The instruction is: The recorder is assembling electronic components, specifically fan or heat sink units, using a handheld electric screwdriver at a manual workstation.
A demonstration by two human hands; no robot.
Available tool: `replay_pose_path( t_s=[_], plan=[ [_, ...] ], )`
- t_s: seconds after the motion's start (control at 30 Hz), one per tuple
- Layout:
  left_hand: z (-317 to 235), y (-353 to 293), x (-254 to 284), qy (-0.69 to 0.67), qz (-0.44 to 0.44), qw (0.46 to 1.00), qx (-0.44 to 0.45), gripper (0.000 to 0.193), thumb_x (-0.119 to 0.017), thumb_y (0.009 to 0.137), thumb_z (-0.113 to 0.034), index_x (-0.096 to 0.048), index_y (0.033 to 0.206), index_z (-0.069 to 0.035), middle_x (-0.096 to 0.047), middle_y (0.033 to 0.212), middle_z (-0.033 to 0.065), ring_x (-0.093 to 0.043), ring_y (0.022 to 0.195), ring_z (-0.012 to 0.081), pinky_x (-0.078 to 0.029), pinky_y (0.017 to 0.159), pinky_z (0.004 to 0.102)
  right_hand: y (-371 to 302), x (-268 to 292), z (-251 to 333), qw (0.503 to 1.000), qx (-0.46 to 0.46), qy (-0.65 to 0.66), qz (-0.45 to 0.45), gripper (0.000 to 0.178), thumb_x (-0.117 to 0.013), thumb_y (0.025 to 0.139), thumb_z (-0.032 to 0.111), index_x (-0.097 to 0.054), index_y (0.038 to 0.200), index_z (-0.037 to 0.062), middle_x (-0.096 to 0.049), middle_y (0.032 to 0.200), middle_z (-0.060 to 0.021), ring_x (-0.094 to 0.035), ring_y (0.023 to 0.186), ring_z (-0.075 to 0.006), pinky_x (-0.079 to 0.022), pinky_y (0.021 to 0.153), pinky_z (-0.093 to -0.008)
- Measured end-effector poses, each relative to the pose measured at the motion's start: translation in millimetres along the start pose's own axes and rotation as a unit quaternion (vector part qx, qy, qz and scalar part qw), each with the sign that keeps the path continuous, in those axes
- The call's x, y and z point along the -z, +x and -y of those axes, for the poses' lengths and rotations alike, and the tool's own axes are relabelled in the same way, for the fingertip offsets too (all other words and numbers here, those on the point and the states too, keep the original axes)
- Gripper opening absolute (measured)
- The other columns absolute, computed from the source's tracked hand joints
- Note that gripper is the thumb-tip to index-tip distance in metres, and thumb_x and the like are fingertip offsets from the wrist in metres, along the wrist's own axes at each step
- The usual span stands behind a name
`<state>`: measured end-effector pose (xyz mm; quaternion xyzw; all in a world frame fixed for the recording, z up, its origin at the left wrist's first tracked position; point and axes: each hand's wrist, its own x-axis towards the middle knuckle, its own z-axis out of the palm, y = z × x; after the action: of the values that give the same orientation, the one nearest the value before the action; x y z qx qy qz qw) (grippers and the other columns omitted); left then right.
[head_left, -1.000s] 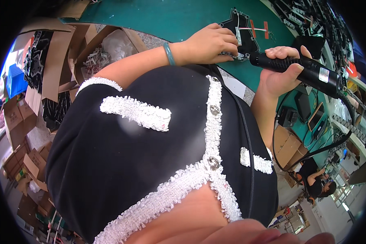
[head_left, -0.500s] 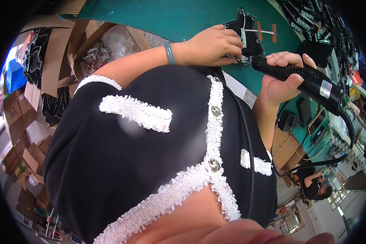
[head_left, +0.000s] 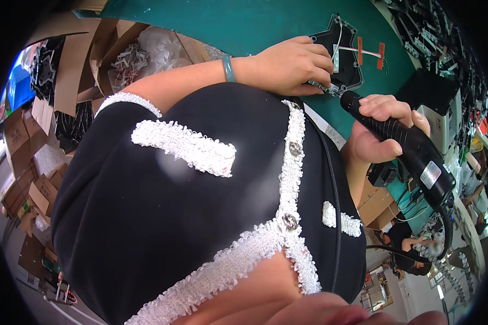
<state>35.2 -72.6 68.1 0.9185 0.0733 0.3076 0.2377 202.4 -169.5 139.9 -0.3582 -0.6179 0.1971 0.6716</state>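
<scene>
My right hand is wrapped round a black electric screwdriver. Its ribbed front end points up and left, and a cable leaves the rear end. The tip is close to the near corner of a flat black housing on the green table. My left hand, with a bluish bangle at the wrist, bends its fingers down over the left near edge of that housing. Small metallic parts show by the fingertips, partly hidden. A white wire runs from the housing to two orange-red strips.
Cardboard boxes stand at the left, one holding small white parts and clear plastic. Dark metal parts are piled along the right edge of the green table. A white-sided box stands behind the screwdriver. Another person is at lower right.
The screwdriver has tilted more steeply, its rear end swinging down. The housing and strips appear slightly farther right and lower. My left hand stays bent over the housing's edge.
</scene>
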Motion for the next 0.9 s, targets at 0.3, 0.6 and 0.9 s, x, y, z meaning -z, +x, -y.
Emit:
replay_pose_path(
  t_s=[0.3, 0.6, 0.9],
  plan=[
    [-7, -3, -5, 0.009, -0.004, 1.0, 0.003, 0.018, -0.072, 0.077, -0.02, -0.068, 0.094, -0.017, -0.065, 0.109, -0.0007, -0.057, 0.109, 0.0204, -0.044, 0.088, 0.0359, 2, 0, 3, 0.999, -0.018, 0.001, 0.041, 0.054, -0.058, 0.09, 0.052, -0.039, 0.117, 0.0087, -0.053, 0.071, -0.0104, -0.055, 0.054, -0.0203, -0.052, 0.052, -0.0349],
    [-2, -3, -7, -0.002, -0.01, 1.0, -0.001, 0.017, -0.072, 0.076, -0.019, -0.068, 0.092, -0.016, -0.065, 0.106, -0.0006, -0.058, 0.106, 0.0198, -0.044, 0.088, 0.035, -3, -7, -9, 0.995, -0.027, 0.1, 0.006, 0.059, -0.076, 0.08, 0.035, -0.04, 0.114, 0.0042, -0.058, 0.073, -0.0138, -0.06, 0.058, -0.0246, -0.056, 0.056, -0.0374],
    [19, 94, 11, -0.134, 0.021, 0.99, 0.042, 0.011, -0.073, 0.079, -0.021, -0.068, 0.087, -0.016, -0.066, 0.092, 0.0025, -0.061, 0.096, 0.0174, -0.042, 0.088, 0.0348, 7, 66, 20, 0.992, 0.05, 0.073, -0.094, 0.061, -0.048, 0.092, 0.059, -0.042, 0.124, 0.008, -0.057, 0.079, -0.0105, -0.057, 0.063, -0.0227, -0.051, 0.062, -0.0378]
  ],
)
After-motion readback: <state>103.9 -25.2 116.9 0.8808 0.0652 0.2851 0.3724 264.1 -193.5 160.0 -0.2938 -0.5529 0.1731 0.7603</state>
